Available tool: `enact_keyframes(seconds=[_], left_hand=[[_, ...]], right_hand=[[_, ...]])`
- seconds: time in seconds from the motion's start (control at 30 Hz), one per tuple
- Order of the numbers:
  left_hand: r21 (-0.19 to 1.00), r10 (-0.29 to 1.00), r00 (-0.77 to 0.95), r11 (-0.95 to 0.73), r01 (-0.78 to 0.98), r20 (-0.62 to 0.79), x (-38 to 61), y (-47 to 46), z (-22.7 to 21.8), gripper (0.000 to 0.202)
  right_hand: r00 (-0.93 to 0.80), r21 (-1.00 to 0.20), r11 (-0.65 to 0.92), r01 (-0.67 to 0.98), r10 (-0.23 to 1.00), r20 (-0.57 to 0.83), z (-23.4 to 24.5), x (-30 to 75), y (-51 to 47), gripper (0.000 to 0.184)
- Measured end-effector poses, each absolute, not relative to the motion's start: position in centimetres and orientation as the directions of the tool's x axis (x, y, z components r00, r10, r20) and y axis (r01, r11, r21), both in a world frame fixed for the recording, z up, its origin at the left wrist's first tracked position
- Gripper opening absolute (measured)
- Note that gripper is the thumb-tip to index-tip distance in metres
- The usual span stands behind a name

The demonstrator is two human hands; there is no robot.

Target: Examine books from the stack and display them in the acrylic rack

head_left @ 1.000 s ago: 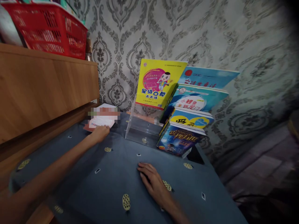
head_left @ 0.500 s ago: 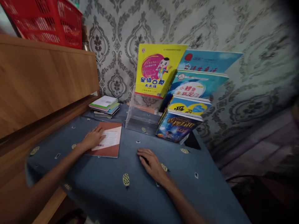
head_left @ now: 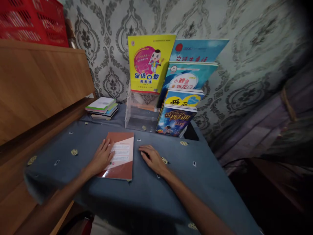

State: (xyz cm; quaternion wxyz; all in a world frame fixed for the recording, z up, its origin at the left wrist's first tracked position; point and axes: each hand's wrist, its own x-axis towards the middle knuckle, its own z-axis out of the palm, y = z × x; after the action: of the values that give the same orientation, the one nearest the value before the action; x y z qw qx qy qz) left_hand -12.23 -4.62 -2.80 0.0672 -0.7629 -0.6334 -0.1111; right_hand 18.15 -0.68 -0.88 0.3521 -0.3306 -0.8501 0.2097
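Observation:
My left hand point(head_left: 102, 157) lies with its fingers spread on the left part of a reddish-brown book point(head_left: 124, 170). The book is flat on the cloth, and a pale slanted band with small print crosses its cover. My right hand point(head_left: 153, 159) rests on the tablecloth point(head_left: 156, 199) just right of the book, apart from it. Its fingers are loosely bent, the thumb stands away, and nothing shows in it.
Behind, a clear acrylic rack point(head_left: 140, 122) holds a yellow workbook point(head_left: 149, 65); several blue books point(head_left: 176, 120) stand in tiers at its right. A pile of booklets point(head_left: 102, 106) lies back left. A red basket point(head_left: 34, 24) sits on the wooden cabinet point(head_left: 44, 85).
The reddish-brown book has slid toward me and to the right under my left hand. My right hand stays on the cloth. The view has turned slightly.

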Motion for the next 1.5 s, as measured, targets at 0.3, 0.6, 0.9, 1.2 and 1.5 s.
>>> enact_keyframes(seconds=[0.3, 0.6, 0.9, 1.2, 1.5], left_hand=[[0.054, 0.930, 0.253, -0.276, 0.960, 0.267, -4.1, -6.3, -0.6, 0.051], [-0.013, 0.944, 0.287, -0.289, 0.957, 0.163, -0.6, -4.6, 3.3, 0.034], [-0.023, 0.906, 0.341, -0.346, 0.938, 0.250, -0.3, -3.9, 1.3, 0.038], [0.110, 0.904, 0.294, -0.342, 0.933, 0.311, -0.3, -3.5, -0.8, 0.041], [0.324, 0.868, 0.384, -0.479, 0.816, 0.315, 5.2, -2.9, -1.7, 0.036]], right_hand=[[-0.479, -0.511, 0.683, 0.521, 0.730, 0.487, 0.0, 18.1, -1.5, 0.026], [-0.575, -0.454, 0.714, 0.533, 0.699, 0.425, -0.3, 18.4, -1.9, 0.032], [-0.475, -0.380, 0.538, 0.753, 0.843, 0.251, -0.1, 19.3, 0.3, 0.048], [-0.410, -0.371, 0.505, 0.779, 0.859, 0.307, -0.8, 20.7, 1.5, 0.044], [-0.218, -0.457, 0.379, 0.805, 0.905, 0.366, -0.8, 24.8, 3.2, 0.030]])
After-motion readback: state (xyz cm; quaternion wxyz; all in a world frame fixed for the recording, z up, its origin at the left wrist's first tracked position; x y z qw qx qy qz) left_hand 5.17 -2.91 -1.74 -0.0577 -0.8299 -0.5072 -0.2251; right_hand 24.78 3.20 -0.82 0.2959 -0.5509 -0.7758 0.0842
